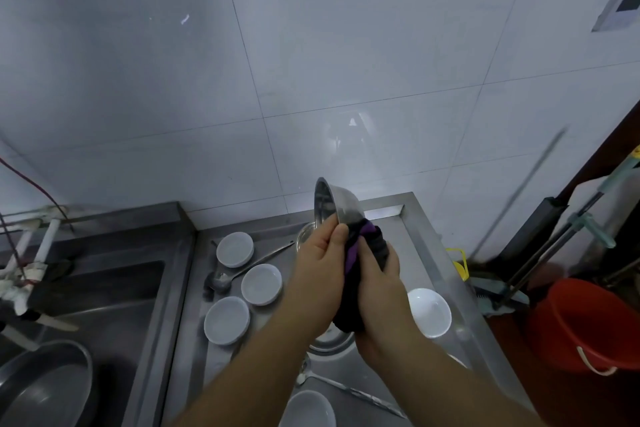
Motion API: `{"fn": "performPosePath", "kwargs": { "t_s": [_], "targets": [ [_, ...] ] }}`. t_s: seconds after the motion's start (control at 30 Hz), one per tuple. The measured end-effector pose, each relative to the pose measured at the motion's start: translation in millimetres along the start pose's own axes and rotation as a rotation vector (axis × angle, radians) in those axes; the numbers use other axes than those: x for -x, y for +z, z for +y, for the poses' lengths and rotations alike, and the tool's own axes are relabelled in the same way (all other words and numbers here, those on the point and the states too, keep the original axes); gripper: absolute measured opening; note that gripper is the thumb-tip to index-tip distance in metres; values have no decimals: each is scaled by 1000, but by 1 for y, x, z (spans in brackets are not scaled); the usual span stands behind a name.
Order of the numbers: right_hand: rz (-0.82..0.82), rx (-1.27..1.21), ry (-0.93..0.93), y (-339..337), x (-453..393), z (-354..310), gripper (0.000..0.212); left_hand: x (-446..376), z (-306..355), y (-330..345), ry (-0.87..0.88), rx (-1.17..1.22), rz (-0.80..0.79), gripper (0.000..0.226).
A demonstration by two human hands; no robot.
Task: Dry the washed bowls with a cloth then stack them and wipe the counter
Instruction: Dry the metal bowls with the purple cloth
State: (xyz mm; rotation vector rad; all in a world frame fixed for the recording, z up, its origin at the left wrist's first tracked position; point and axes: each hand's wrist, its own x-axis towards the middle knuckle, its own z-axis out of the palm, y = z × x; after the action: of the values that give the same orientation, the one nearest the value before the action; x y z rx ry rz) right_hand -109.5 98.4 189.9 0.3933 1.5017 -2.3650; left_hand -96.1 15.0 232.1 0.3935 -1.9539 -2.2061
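Note:
I hold a steel bowl [333,205] tilted on edge above the steel counter [420,243]. My left hand [320,255] grips its lower rim, thumb on the outside. My right hand [377,274] presses a dark purple cloth [360,246] against the bowl's outer wall, and the cloth hangs down between both wrists. White bowls lie upside down on the counter, at the back [235,249], in the middle [261,283] and nearer me [226,320]. Two white bowls stand upright, one at the right [431,312] and one at the bottom edge [307,409].
A ladle [221,279] lies among the white bowls and a long spoon [349,390] lies near the front. Another steel bowl [330,345] sits under my wrists. The sink [104,291] with a metal pan [45,388] is at left. A red bucket [581,322] and mop handles stand at right.

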Motion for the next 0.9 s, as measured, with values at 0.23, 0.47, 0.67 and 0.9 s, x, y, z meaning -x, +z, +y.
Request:
{"fn": "performPosePath", "kwargs": {
  "t_s": [0.23, 0.47, 0.67, 0.9],
  "targets": [
    [-134, 309, -322, -9, -18, -23, 62, 13, -7, -1, -132, 145, -40, 38],
    [-184, 224, -169, -17, -56, -50, 46, 26, -24, -10, -126, 181, -63, 31],
    [-72, 172, 84, -18, -50, -29, 46, 20, -24, -17, -21, 92, -50, 31],
    [-97, 80, 257, -22, -24, -16, 36, 14, -29, -30, 108, -411, -136, 34]
  ]
}}
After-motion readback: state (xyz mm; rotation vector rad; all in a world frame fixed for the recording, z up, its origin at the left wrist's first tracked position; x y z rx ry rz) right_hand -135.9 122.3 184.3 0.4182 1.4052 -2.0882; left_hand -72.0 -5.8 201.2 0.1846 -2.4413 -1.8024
